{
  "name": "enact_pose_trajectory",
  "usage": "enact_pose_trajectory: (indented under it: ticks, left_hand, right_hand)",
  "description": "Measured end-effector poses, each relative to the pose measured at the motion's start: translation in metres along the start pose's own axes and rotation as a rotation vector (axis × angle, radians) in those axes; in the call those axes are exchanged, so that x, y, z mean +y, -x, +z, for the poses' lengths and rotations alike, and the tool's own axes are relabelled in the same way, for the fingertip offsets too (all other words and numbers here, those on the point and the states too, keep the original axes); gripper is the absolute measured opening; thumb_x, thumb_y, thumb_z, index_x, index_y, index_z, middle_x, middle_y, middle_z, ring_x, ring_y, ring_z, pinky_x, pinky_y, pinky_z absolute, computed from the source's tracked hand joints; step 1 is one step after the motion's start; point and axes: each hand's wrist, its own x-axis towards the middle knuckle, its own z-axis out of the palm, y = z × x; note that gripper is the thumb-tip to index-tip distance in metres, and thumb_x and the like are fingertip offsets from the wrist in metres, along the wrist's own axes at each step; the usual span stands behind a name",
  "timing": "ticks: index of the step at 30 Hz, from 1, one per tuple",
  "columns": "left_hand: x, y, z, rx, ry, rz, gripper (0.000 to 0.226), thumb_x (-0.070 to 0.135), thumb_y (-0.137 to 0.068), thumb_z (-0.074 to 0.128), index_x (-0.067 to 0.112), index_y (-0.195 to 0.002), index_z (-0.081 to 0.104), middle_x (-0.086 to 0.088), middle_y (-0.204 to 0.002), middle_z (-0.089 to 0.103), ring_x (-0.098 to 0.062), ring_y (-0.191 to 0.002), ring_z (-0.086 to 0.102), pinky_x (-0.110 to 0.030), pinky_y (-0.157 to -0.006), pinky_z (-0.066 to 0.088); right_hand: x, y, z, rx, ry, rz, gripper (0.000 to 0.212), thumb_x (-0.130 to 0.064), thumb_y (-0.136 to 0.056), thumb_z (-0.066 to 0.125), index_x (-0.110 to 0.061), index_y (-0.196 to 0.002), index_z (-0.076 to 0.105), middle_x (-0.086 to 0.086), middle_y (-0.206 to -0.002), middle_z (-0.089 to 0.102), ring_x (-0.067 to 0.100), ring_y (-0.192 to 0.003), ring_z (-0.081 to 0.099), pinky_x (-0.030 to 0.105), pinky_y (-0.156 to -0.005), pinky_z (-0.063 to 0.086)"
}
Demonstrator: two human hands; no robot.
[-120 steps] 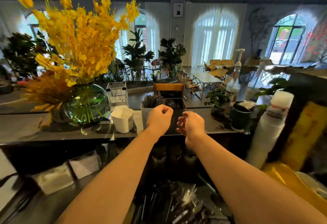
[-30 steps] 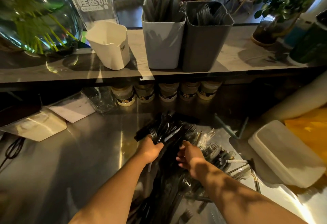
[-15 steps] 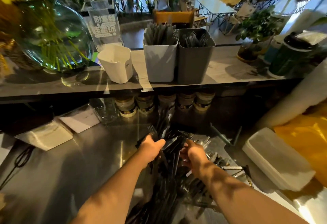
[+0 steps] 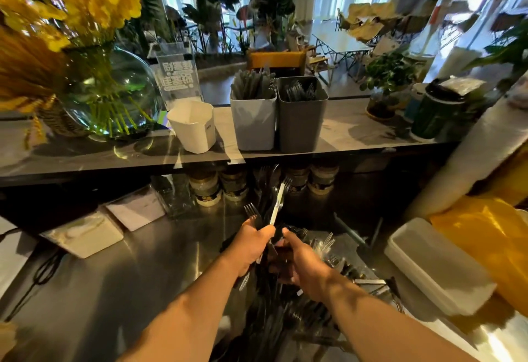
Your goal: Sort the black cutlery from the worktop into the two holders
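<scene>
The left hand (image 4: 251, 243) is closed tight round a bundle of glossy black forks (image 4: 271, 204), gripping low on the handles so the tines stand up and fan toward the shelf. One fork catches the light and shows pale. I judge they are held tines-up because that is how the forks sit in the holder, so they can drop in without turning.

The right hand (image 4: 298, 258) lies just beside it, thumb up and fingers curled round dark handles (image 4: 273, 268). I cannot tell whether these belong to the same bundle or to the loose heap of black cutlery (image 4: 285, 324) under both forearms on the brushed steel worktop (image 4: 114, 276). It may be squaring the ends.

Up on the grey stone shelf (image 4: 357, 130) the two square plastic holders stand touching. The light grey holder (image 4: 253, 124) is packed with flat dark pieces, and the dark grey holder (image 4: 301, 127) shows fork tines, so the bundle probably goes there.

Left of the holders are a white paper cup (image 4: 193, 127) with a small printed mark too small to read and a clear acrylic sign (image 4: 175, 75) with white Chinese characters that I cannot make out. The labels on the squat jars (image 4: 204, 190) under the shelf are illegible.
</scene>
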Motion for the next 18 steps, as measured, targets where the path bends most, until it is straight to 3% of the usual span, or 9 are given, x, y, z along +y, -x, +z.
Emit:
enact_pose_trajectory:
  ticks: [2, 5, 7, 10, 13, 16, 18]
  left_hand:
    - [0.005, 0.008, 0.003, -0.028, 0.03, 0.011, 0.015, 0.011, -0.092, 0.061, 0.012, -0.098, 0.075, -0.004, -0.077, 0.077, -0.023, -0.074, 0.074, -0.035, -0.065, 0.061]
    - [0.017, 0.025, 0.01, -0.055, 0.046, 0.028, 0.015, 0.01, -0.096, 0.061, 0.016, -0.104, 0.073, 0.003, -0.072, 0.073, -0.015, -0.067, 0.069, -0.029, -0.056, 0.054]
    - [0.024, 0.038, 0.016, -0.077, 0.035, 0.037, 0.015, 0.012, -0.097, 0.062, 0.019, -0.105, 0.073, 0.006, -0.076, 0.074, -0.01, -0.072, 0.069, -0.025, -0.061, 0.052]
    - [0.039, 0.057, 0.025, -0.108, 0.035, 0.029, 0.012, 0.013, -0.095, 0.063, 0.02, -0.098, 0.073, 0.006, -0.076, 0.076, -0.008, -0.076, 0.071, -0.024, -0.067, 0.055]
    - [0.054, 0.073, 0.038, -0.091, 0.006, 0.055, 0.017, 0.023, -0.086, 0.07, 0.017, -0.102, 0.073, -0.004, -0.093, 0.076, -0.024, -0.094, 0.069, -0.04, -0.087, 0.058]
    - [0.072, 0.092, 0.055, -0.087, 0.024, 0.09, 0.035, 0.033, -0.075, 0.074, 0.016, -0.105, 0.073, -0.007, -0.098, 0.076, -0.026, -0.097, 0.068, -0.04, -0.087, 0.055]
    - [0.083, 0.101, 0.061, -0.1, 0.041, 0.101, 0.04, 0.033, -0.078, 0.075, 0.015, -0.114, 0.071, -0.009, -0.106, 0.077, -0.024, -0.101, 0.068, -0.039, -0.09, 0.054]
  right_hand:
    - [-0.006, 0.008, -0.003, -0.001, -0.094, -0.086, 0.056, -0.069, -0.099, 0.049, -0.018, -0.108, 0.072, 0.006, -0.098, 0.071, 0.023, -0.086, 0.069, 0.041, -0.084, 0.049]
    - [-0.023, 0.024, -0.01, 0.009, -0.254, -0.192, 0.062, -0.07, -0.098, 0.051, -0.018, -0.128, 0.067, 0.007, -0.109, 0.077, 0.024, -0.092, 0.071, 0.047, -0.087, 0.057]
    - [-0.036, 0.041, -0.012, 0.04, -0.239, -0.254, 0.053, -0.063, -0.098, 0.057, -0.017, -0.122, 0.069, 0.006, -0.104, 0.078, 0.024, -0.091, 0.074, 0.047, -0.088, 0.058]
    - [-0.058, 0.068, -0.016, 0.113, -0.226, -0.37, 0.026, -0.04, -0.104, 0.062, -0.016, -0.099, 0.07, 0.003, -0.082, 0.069, 0.017, -0.068, 0.069, 0.036, -0.066, 0.057]
    - [-0.074, 0.091, -0.027, 0.202, -0.184, -0.463, 0.024, -0.032, -0.099, 0.072, -0.008, -0.099, 0.071, 0.01, -0.083, 0.068, 0.024, -0.071, 0.069, 0.041, -0.064, 0.06]
    - [-0.085, 0.115, -0.038, 0.227, -0.116, -0.519, 0.021, -0.026, -0.099, 0.072, -0.006, -0.098, 0.066, 0.009, -0.073, 0.065, 0.024, -0.062, 0.066, 0.039, -0.056, 0.055]
    - [-0.094, 0.129, -0.043, 0.232, -0.094, -0.543, 0.016, -0.023, -0.102, 0.068, -0.01, -0.093, 0.065, 0.007, -0.066, 0.062, 0.018, -0.055, 0.062, 0.036, -0.053, 0.053]
